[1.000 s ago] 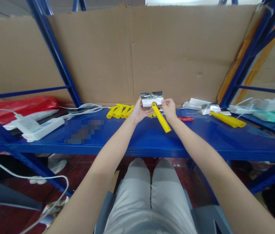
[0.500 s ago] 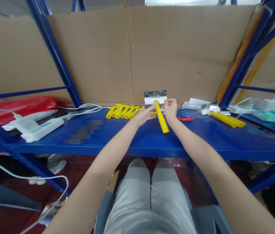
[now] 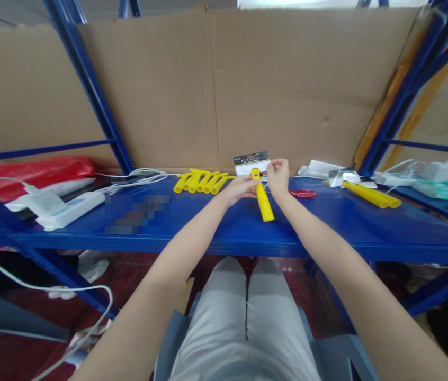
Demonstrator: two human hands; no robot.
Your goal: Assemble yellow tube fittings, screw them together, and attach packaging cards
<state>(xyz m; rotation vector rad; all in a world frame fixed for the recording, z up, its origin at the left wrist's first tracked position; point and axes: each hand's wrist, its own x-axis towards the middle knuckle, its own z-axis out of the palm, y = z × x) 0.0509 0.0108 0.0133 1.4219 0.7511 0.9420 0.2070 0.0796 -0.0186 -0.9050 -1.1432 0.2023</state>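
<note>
My left hand [image 3: 241, 189] is closed on a yellow plastic handle [image 3: 264, 205] near its upper end, which has a hole through it. The handle's wider end slants down toward me above the shelf. With its fingers pinched, my right hand [image 3: 278, 177] holds the right edge of a black-and-white packaging card [image 3: 251, 162], which stands up just behind the handle. More yellow handles [image 3: 200, 181] lie side by side to the left of my left hand. A red tool [image 3: 303, 194], its kind unclear, rests to the right of my right wrist.
Two yellow tubes [image 3: 370, 194] and small clear packets [image 3: 343, 178] lie at the right on the blue shelf [image 3: 319, 225]. A white power strip [image 3: 70, 210], cables and a red bag [image 3: 41, 177] are at the left. Cardboard [image 3: 148, 90] walls off the back.
The handle has tipped slightly, its lower end dropping a little toward me. The card has tilted and shifted slightly left and down. Both hands keep their grips.
</note>
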